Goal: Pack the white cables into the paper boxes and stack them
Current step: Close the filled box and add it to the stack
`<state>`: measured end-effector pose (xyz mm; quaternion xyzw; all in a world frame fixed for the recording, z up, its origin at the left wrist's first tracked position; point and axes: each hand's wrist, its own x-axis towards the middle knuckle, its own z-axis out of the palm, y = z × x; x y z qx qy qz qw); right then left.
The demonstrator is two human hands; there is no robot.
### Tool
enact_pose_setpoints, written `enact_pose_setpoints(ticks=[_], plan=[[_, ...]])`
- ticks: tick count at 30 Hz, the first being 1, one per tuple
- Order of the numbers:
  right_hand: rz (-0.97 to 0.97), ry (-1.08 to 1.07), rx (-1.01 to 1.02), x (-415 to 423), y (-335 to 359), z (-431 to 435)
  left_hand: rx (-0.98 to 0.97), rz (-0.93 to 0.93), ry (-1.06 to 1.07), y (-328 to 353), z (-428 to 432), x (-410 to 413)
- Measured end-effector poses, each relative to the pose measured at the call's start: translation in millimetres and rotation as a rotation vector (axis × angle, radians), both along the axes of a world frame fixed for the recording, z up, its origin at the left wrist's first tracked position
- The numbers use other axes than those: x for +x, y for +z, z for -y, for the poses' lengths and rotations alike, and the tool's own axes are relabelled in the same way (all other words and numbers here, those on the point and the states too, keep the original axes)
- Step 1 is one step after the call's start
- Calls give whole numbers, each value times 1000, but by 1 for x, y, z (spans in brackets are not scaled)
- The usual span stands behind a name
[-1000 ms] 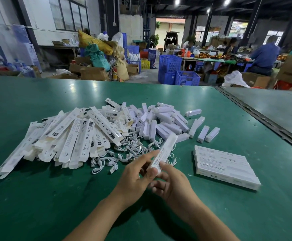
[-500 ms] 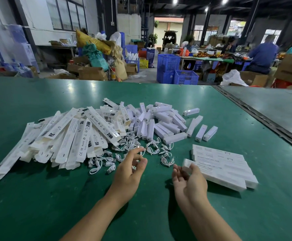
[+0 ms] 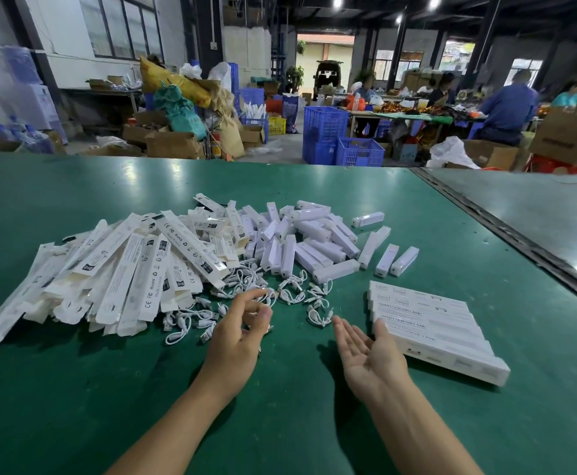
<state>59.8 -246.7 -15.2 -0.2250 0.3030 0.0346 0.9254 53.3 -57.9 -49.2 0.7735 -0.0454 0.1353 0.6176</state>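
Barely begun, judging by the piles. Done: one low stack of filled paper boxes [image 3: 434, 330] at near right of the table [image 3: 74, 406]. Left to pack: loose white cables [image 3: 290, 293] mid-table, a heap of flat boxes [image 3: 126, 269] at left. Over the cables, left hand [image 3: 242, 323], fingers loosely curled, apart, gripping nothing; beside the stack, right hand [image 3: 366, 351], palm up, fingers straight.
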Motion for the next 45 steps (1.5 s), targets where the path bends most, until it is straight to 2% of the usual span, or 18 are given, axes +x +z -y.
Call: enact_pose_setpoints(ticks=[6, 10, 15, 20, 24, 28, 31, 39, 45], plan=[[-38, 87, -135, -3, -3, -1, 47, 51, 100, 2, -1, 1], [-63, 9, -147, -7, -3, -6, 204, 110, 373, 6, -19, 10], [-99, -82, -137, -8, 0, -1, 251, 45, 782, 10, -53, 19], [-124, -57, -223, -8, 2, -5, 297, 6, 994, 11, -66, 20], [-122, -29, -269, -8, 1, -6, 434, 3, 1006, 8, -63, 20], [-112, -43, -283, -8, 0, -6, 571, -219, 907, 2, -66, 22], [-115, -51, -282, -8, 0, -6, 624, -278, 856, 1, -67, 21], [-125, -147, -341, -2, 0, -2, 635, -315, 834, 3, -67, 20], [-81, -207, -474, 2, -6, 0, 561, -273, 839, 3, -65, 20]])
